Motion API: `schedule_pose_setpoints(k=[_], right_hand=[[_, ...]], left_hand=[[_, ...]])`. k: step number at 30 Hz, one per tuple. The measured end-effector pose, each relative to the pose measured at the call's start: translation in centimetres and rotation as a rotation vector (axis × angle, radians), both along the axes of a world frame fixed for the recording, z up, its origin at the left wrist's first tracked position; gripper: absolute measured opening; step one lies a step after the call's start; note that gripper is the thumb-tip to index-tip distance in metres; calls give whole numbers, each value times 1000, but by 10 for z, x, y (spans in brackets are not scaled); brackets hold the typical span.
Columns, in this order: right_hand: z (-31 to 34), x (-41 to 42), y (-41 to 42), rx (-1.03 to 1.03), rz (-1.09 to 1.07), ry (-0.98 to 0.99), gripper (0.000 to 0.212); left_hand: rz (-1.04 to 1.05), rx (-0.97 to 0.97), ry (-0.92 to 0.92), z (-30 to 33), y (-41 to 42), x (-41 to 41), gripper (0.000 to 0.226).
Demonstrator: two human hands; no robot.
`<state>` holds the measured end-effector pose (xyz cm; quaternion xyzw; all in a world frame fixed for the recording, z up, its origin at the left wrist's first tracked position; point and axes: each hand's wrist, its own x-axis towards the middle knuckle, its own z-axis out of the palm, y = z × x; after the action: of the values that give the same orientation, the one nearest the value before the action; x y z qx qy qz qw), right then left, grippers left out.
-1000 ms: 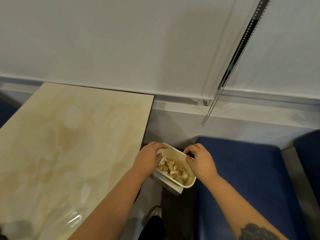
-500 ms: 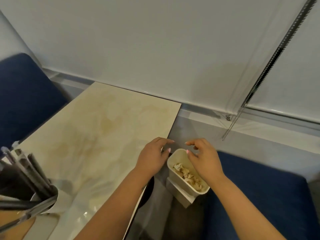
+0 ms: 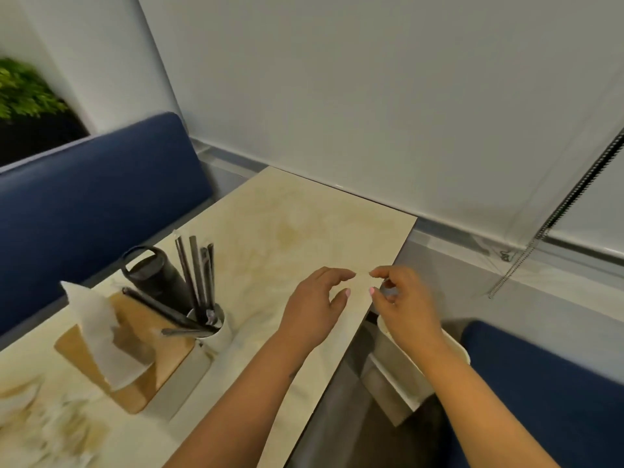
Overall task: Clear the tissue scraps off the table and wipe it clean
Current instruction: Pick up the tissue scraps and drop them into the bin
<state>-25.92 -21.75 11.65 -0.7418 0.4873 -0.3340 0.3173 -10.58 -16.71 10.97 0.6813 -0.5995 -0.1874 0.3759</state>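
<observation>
Left grip: the left hand (image 3: 312,307) hovers over the desk (image 3: 304,224) near its right edge, fingers loosely curved and spread, holding nothing.
Right grip: the right hand (image 3: 405,307) hangs just past the desk edge, fingers loosely bent, thumb and forefinger near each other; nothing visible between them.
Gap between grips: fingertips of the two hands point toward each other, close but apart.
Bin: a white bin (image 3: 401,373) sits below the right grip, beside the desk edge, mostly hidden by the wrist; its contents cannot be seen.
Tissue scraps: blurred pale scraps (image 3: 50,423) lie on the desk far to the left of the left grip, toward the person.
Left of the left grip: a cup of dark straws (image 3: 199,298), a black bottle (image 3: 152,275), and a wooden tissue box (image 3: 125,359) with a white tissue standing out.
Seats: blue bench (image 3: 547,383) under the right forearm.
</observation>
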Motion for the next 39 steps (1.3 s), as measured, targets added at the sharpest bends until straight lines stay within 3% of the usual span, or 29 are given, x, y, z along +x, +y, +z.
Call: schedule_pose_setpoints(k=[15, 28, 34, 39], right_hand=[[-13, 107, 187, -75, 283, -13, 21], [-40, 217, 283, -66, 629, -46, 26], [-55, 253, 301, -23, 734, 13, 22], [-71, 277, 302, -48, 810, 197, 25]], left_hand=[[212, 28, 0, -14, 219, 85, 24], [608, 144, 43, -53, 369, 176, 25], [694, 421, -105, -75, 421, 195, 37], [666, 694, -120, -93, 443, 197, 49]])
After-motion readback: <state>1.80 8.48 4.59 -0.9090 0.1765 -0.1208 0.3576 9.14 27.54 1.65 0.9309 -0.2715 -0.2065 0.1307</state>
